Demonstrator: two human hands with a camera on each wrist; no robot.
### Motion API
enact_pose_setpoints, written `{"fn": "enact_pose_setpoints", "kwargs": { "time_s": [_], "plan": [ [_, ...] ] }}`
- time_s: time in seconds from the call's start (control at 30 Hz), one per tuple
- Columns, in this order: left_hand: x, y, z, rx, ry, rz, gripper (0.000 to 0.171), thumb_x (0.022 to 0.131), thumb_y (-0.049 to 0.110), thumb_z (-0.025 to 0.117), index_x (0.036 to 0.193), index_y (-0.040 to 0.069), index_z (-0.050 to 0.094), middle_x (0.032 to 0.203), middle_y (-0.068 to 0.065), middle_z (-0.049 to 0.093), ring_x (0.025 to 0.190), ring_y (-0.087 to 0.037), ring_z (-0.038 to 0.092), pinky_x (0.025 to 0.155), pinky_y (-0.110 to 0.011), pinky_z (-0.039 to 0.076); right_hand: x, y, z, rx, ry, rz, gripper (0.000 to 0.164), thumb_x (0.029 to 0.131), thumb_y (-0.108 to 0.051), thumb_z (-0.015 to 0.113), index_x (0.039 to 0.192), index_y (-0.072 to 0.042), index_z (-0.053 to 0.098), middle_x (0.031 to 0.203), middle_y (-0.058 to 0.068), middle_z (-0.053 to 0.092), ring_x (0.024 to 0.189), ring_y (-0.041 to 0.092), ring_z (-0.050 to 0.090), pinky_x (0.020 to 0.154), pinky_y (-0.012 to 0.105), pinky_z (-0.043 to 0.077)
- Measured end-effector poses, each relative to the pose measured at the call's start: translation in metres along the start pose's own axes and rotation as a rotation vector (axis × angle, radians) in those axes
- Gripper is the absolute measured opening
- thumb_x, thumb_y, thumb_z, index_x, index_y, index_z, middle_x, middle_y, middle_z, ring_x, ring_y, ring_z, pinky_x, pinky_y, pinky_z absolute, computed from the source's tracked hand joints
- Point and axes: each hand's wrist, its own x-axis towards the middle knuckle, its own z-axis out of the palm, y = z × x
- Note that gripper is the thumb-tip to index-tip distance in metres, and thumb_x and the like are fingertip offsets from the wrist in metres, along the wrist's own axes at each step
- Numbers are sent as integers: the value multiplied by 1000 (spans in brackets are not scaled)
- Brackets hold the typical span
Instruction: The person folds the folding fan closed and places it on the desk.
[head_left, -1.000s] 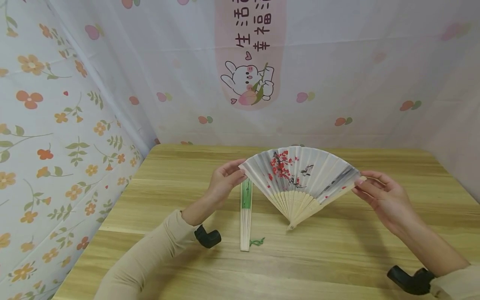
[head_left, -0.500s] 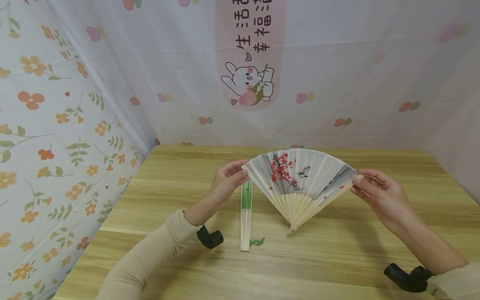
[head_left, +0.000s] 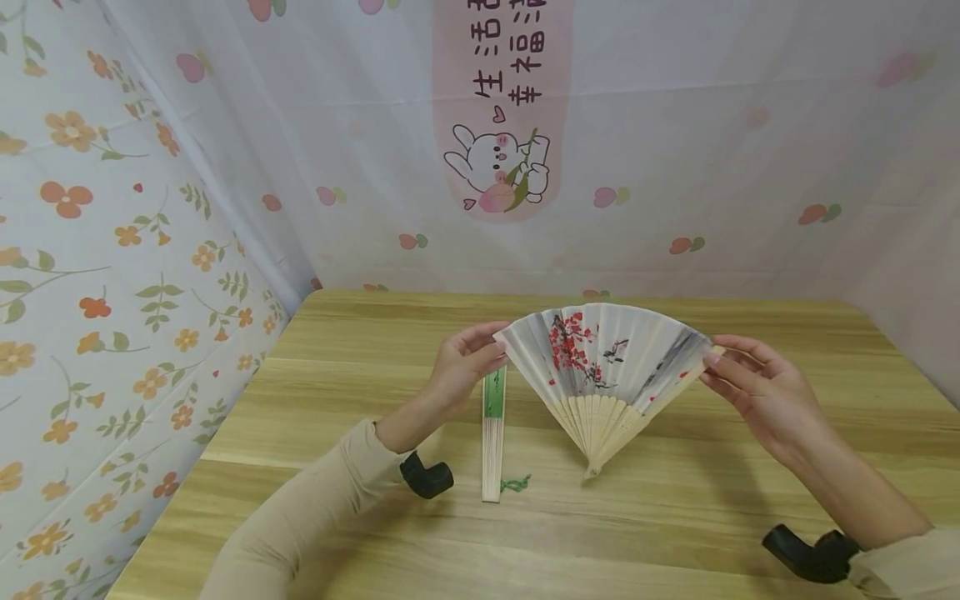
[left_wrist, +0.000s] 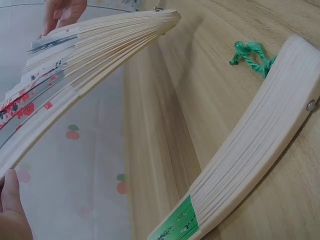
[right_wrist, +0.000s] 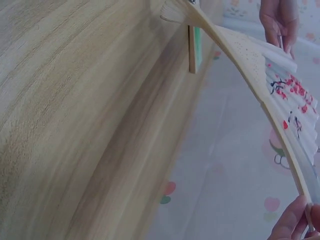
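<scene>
Spread between both hands is a white folding fan point(head_left: 611, 354) with red blossoms, a small bird and pale wooden ribs. My left hand point(head_left: 467, 360) pinches its left outer corner, while my right hand point(head_left: 768, 396) pinches the right outer edge between thumb and fingers. The fan's pivot end points down toward me, above the wooden table; the right wrist view shows the pierced ribs point(right_wrist: 245, 52). Below my left hand lies a folded green fan point(head_left: 492, 442), its upper tip hidden behind the hand. A green cord point(left_wrist: 252, 59) hangs off its ribbed end.
The wooden table point(head_left: 337, 350) ends at a white printed curtain point(head_left: 675, 150) behind it. A flowered cloth point(head_left: 112, 333) hangs along the left side. Black curved pieces point(head_left: 426, 475) sit at both wrists.
My left hand has shifted slightly right, bringing the white fan's two outer edges a bit closer together. Its pivot end has dropped slightly toward me. The green fan stays put.
</scene>
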Motion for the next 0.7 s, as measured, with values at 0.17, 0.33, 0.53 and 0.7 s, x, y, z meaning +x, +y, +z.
{"fn": "enact_pose_setpoints", "kwargs": {
  "time_s": [0.17, 0.33, 0.53, 0.7],
  "plan": [
    [2, -1, 1, -2, -10, -14, 30, 84, -8, 50, 114, -10, 50, 94, -5, 58, 87, -15, 58, 85, -35, 46, 2, 1, 1, 5, -2, -5, 25, 86, 9, 47, 103, -3, 60, 91, 8, 56, 81, 18, 61, 74, 26, 51],
    [3, 0, 3, -2, -19, 5, 31, 84, -8, 50, 115, -11, 50, 93, -5, 58, 87, -15, 58, 86, -37, 45, 4, 2, 1, 0, 1, -15, 24, 86, 9, 48, 104, -3, 60, 90, 8, 56, 80, 18, 60, 74, 26, 51],
    [4, 1, 6, 23, -52, 31, 32, 85, -7, 51, 116, -10, 49, 92, -5, 57, 88, -15, 58, 82, -31, 47, 6, 3, 3, -33, -3, -18, 24, 86, 8, 48, 104, -3, 60, 87, 7, 53, 79, 17, 60, 74, 25, 51],
    [5, 2, 9, 47, -66, 50, 31, 85, -5, 51, 116, -9, 50, 91, -5, 56, 87, -15, 58, 83, -35, 47, 7, 2, 3, -39, -8, -21, 24, 86, 8, 48, 103, -3, 61, 85, 7, 52, 78, 17, 59, 73, 25, 51]
  ]
}}
